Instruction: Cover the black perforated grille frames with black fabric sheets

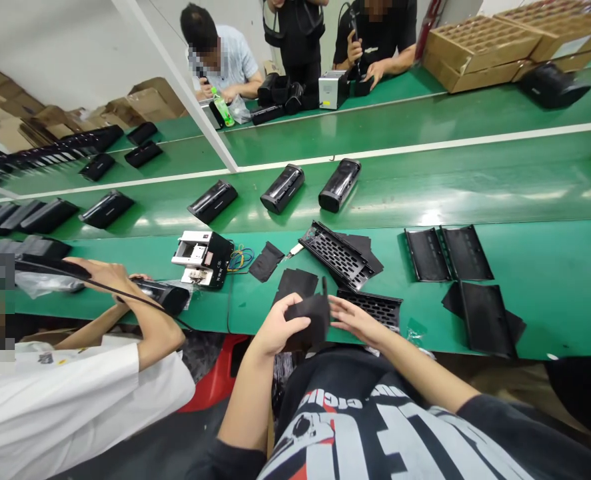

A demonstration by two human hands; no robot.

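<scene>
My left hand is closed around a piece of black fabric, held just over the near edge of the green table. My right hand rests its fingers against the right side of the same piece. Right behind my hands lie a black perforated grille, a second, larger grille and two loose black fabric pieces.
A co-worker at my left handles a black unit with a cable. An open device with coloured wires sits nearby. Black panels lie at right. Black housings ride the belt. Other people work opposite, with cardboard trays.
</scene>
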